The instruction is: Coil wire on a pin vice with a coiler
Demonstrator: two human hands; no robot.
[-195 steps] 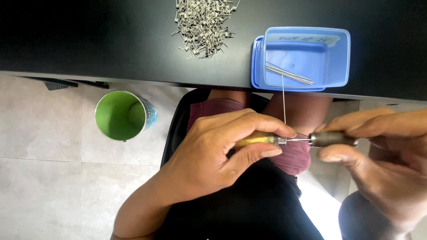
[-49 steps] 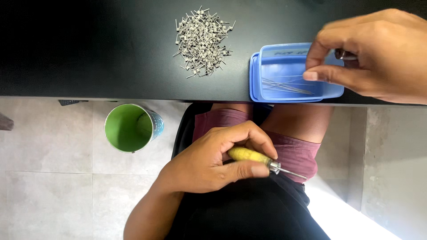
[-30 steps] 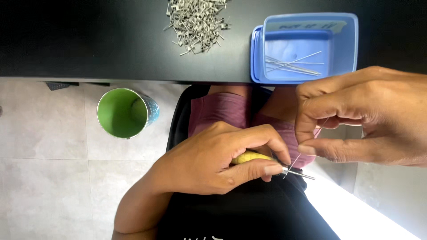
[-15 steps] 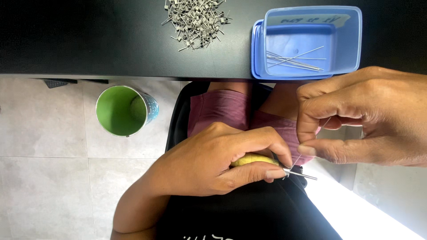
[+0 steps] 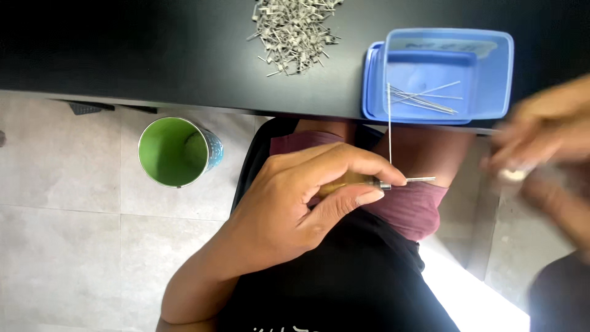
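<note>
The left hand is closed around a yellow-handled tool, thumb and forefinger pinching near its metal collar, with a short steel tip jutting out past the fingertips. A thin straight wire stands up from the collar, running away from the hand toward the bench. Half a second ago the right hand was pressed close against this tip, fingers pinching at the wire; now it has pulled off to the side and the tip stands free.

The right hand is well apart from the left one, at the far right edge, and so smeared by motion that I cannot tell whether it is open or closed; something pale may sit at its fingertips, but the blur leaves that unsure.

Beyond the left hand's fingertips, on the black bench, a blue plastic box rests in its lid with a few thin wires lying loose inside; the upright wire crosses in front of its near wall. Farther off, beyond the knuckles, lies a heap of small metal pieces. Behind the wrist side, down on the tiled floor, stands a green cup. Under the hand are a maroon garment and black cloth.
</note>
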